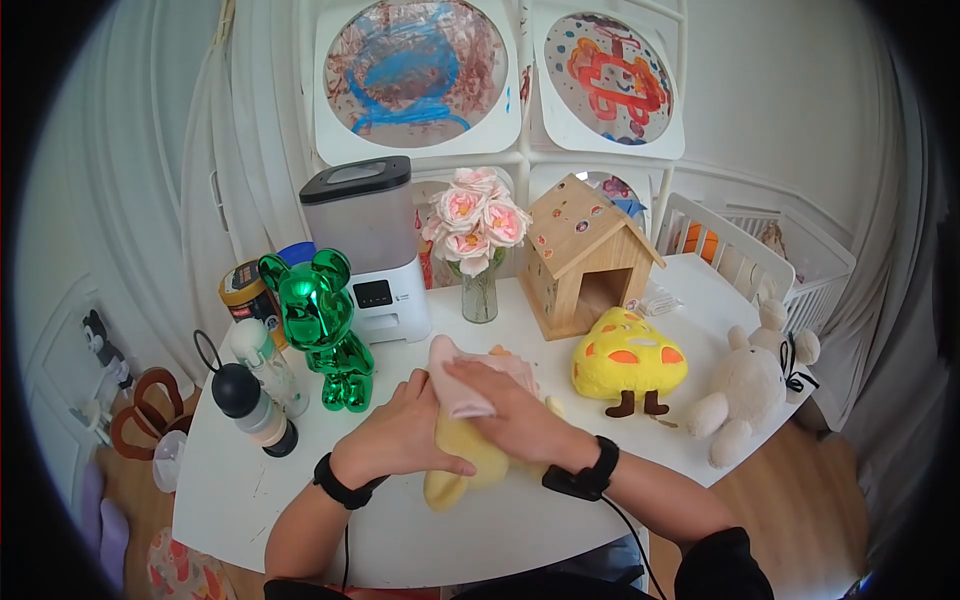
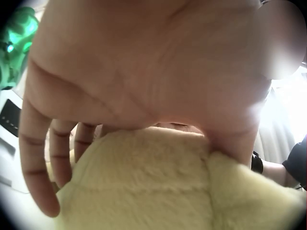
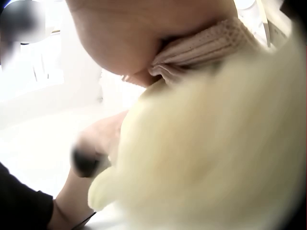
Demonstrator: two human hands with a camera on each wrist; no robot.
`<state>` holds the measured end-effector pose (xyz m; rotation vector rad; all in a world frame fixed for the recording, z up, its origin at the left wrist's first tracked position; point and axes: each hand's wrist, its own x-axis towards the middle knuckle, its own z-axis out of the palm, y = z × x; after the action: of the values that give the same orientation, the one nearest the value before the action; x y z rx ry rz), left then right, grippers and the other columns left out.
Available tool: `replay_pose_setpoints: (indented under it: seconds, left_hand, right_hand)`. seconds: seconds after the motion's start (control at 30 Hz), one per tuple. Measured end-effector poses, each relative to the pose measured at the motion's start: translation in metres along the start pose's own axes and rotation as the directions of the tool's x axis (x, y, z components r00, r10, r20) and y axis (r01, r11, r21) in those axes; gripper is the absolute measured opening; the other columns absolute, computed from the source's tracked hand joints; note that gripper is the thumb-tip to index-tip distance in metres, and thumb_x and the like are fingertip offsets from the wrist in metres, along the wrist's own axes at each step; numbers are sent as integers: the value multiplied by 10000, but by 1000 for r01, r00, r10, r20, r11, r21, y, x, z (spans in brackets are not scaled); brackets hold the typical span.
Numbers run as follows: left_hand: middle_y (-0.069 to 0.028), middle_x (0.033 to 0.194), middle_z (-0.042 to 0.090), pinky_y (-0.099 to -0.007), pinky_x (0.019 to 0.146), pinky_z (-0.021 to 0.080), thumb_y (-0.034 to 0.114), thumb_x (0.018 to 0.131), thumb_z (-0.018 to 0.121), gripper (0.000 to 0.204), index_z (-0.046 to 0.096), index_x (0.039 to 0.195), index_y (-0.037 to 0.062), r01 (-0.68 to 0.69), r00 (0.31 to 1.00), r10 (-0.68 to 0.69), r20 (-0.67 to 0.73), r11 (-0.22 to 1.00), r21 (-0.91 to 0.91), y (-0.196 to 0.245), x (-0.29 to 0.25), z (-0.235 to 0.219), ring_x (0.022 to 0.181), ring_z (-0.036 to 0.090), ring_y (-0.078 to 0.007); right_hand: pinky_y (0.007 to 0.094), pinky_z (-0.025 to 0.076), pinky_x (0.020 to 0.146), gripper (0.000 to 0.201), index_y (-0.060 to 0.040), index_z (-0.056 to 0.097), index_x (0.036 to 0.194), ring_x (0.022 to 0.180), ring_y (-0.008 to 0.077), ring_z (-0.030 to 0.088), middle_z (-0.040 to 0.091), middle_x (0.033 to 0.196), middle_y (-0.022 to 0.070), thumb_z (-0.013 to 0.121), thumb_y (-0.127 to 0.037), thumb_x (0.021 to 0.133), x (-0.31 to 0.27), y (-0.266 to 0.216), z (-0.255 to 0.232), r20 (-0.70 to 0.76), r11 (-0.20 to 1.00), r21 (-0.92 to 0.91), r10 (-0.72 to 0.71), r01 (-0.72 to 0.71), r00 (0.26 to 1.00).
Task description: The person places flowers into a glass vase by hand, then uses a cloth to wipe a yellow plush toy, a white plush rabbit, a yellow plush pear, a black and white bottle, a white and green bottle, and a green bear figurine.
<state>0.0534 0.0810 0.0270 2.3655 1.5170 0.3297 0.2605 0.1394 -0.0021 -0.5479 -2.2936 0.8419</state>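
A pale yellow plush toy point(image 1: 485, 465) lies on the white table in front of me, largely covered by both hands. My left hand point(image 1: 395, 430) grips it from the left, its thumb across the near side. In the left wrist view, curled fingers point(image 2: 38, 177) reach down around the short-pile plush point(image 2: 144, 182). My right hand point(image 1: 510, 405) holds a pink cloth point(image 1: 460, 390) against the upper part of the toy. Bunched folds of the cloth point(image 3: 201, 52) show under the palm in the right wrist view. The right fingertips are hidden there.
Behind the hands stand a shiny green bear figure point(image 1: 320, 320), a pet feeder point(image 1: 370, 250), pink roses in a glass vase point(image 1: 480, 295) and a wooden house point(image 1: 580, 260). Bottles point(image 1: 255, 415) stand at left; a yellow plush point(image 1: 630, 360) and a beige plush point(image 1: 745, 385) sit at right.
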Motion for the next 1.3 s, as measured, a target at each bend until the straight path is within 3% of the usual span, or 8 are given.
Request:
replay_pose_setpoints:
  seconds: [0.43, 0.5, 0.63, 0.7, 0.87, 1.07, 1.2, 1.3]
  left_hand:
    - [-164, 1396, 499, -448, 941, 529, 465, 549, 947, 1183, 343, 1491, 81, 204, 970, -197, 143, 978, -34, 0, -10, 8, 1208, 586, -361]
    - [-212, 1415, 461, -456, 1030, 472, 482, 546, 950, 1228, 321, 1511, 55, 256, 950, -260, 173, 966, 44, 8, -9, 1, 1295, 504, -394]
    - [-273, 1405, 446, -480, 1104, 403, 525, 578, 921, 1271, 272, 1527, -15, 91, 996, -89, -25, 924, 371, 31, -16, -9, 1367, 405, -440]
    - [-290, 1435, 393, -473, 1135, 353, 515, 598, 921, 1287, 244, 1533, -54, -204, 978, 206, -30, 977, 66, 31, -9, -5, 1363, 363, -452]
    - [-238, 1404, 450, -454, 1079, 409, 452, 674, 884, 1103, 350, 1488, -67, 29, 998, -23, -61, 994, 101, 26, 6, 11, 1256, 456, -417]
    - [-197, 1401, 469, -428, 1068, 422, 391, 731, 864, 942, 430, 1486, 31, 1, 1000, -2, -27, 998, -58, 13, 8, 6, 1264, 455, -390]
    - [-210, 1432, 435, -437, 1110, 383, 371, 750, 858, 915, 426, 1503, 83, -47, 999, 48, -1, 990, -129, 3, 9, 9, 1315, 409, -403]
    - [-230, 1455, 398, -457, 1125, 371, 403, 721, 873, 981, 393, 1520, 97, -59, 998, 59, 3, 994, -94, 9, 5, 8, 1342, 382, -423]
  right_hand:
    - [419, 398, 1144, 571, 15, 562, 1356, 1326, 378, 538, 609, 1365, 169, 645, 73, 793, -102, -34, -62, 271, 979, 195, -115, 62, 956]
    - [416, 422, 1116, 560, 9, 561, 1363, 1308, 400, 549, 618, 1343, 182, 620, 78, 810, -108, -53, -84, 0, 818, 521, 287, -245, 958]
    - [429, 379, 1141, 594, -7, 547, 1389, 1350, 418, 500, 573, 1396, 200, 600, 72, 802, -82, -63, -83, -540, 947, 317, 133, 55, 831]
    - [487, 297, 1185, 672, -31, 504, 1441, 1433, 414, 391, 477, 1495, 203, 598, 55, 781, -60, -44, -75, -327, 934, -351, -181, 59, 928]
    - [555, 106, 1231, 810, -82, 449, 1513, 1543, 337, 211, 321, 1622, 134, 630, 70, 738, -70, -4, -14, 24, 926, -376, 36, -24, 999]
    - [576, 261, 1180, 627, -66, 595, 1354, 1475, 300, 361, 491, 1493, 154, 658, 12, 735, -135, -33, -48, 378, 935, -320, -26, 157, 925]
    - [522, 289, 1184, 570, -57, 638, 1287, 1433, 297, 435, 551, 1438, 169, 648, 28, 723, -158, -65, -86, 405, 984, -147, 154, -102, 901]
    - [460, 306, 1188, 604, -57, 623, 1315, 1391, 343, 486, 571, 1422, 186, 645, 40, 719, -154, -77, -97, -15, 939, 32, 343, -343, 939]
